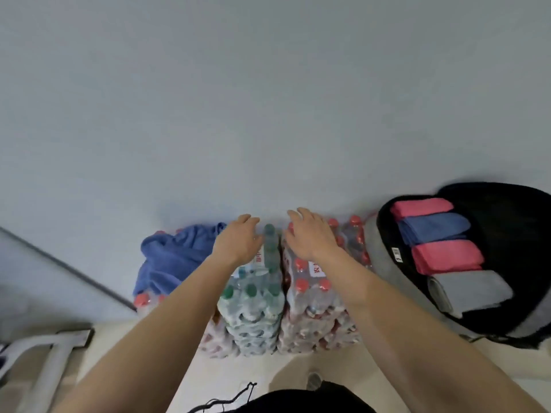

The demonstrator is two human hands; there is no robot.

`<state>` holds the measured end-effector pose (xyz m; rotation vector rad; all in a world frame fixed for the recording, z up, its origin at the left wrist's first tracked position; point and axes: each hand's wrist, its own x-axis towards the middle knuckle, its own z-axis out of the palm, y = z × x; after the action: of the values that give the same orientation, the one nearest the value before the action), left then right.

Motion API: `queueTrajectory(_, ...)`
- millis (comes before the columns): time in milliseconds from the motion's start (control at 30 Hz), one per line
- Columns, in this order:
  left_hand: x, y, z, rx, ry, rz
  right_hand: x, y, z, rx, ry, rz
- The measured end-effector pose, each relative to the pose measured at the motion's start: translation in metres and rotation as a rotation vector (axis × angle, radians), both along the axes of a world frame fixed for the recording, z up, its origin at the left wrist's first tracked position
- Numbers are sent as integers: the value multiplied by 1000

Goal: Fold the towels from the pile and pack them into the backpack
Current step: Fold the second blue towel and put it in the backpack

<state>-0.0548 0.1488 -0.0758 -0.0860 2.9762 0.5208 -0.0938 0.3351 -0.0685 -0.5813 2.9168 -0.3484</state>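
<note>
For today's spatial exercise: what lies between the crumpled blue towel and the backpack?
Wrapped packs of water bottles, with the left hand and right hand over them; the head view shows it.

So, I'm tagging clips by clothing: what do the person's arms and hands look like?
Both forearms are bare, no sleeves in view. The left hand and right hand wear no gloves, and no watch or ring shows. A black garment with a thin black cord sits at the bottom edge.
</note>
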Motion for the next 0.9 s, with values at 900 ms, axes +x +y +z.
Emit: queueTrajectory(900,124,-176,-37,-6,214,492,57,-188,-50,-196,-297,397)
